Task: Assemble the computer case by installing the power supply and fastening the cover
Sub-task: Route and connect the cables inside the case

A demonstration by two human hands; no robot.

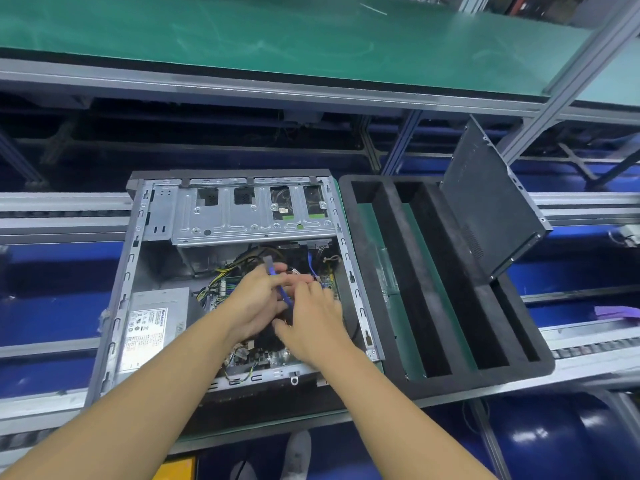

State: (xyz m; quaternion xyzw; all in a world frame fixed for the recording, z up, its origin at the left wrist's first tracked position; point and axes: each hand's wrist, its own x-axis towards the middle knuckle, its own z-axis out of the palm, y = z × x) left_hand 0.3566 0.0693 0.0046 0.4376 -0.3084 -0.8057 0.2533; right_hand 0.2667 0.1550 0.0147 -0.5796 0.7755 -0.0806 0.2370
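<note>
We see an open grey metal computer case lying on its side, open face up, on a conveyor line of aluminium rails. The silver box-shaped power supply with a white label sits inside the case at the near-left corner, against the left wall. A silver perforated drive cage spans the far end of the case. Both hands are inside the case over the middle, touching each other. The left hand has its fingers curled, and a thin blue cable runs across them, held there. The cable's grey connector end sticks up just past the fingertips. The right hand lies just right of the left, thumb spread and fingers bent down, reaching the left hand's fingertips. We cannot tell whether it grips anything. A bundle of yellow and black wires lies between the power supply and the hands. A strip of green circuit board shows beside the right hand. The dark grey flat metal cover is off the case, standing tilted at the far-right part of a black foam slotted tray just right of the case. A green-matted shelf runs above.
</note>
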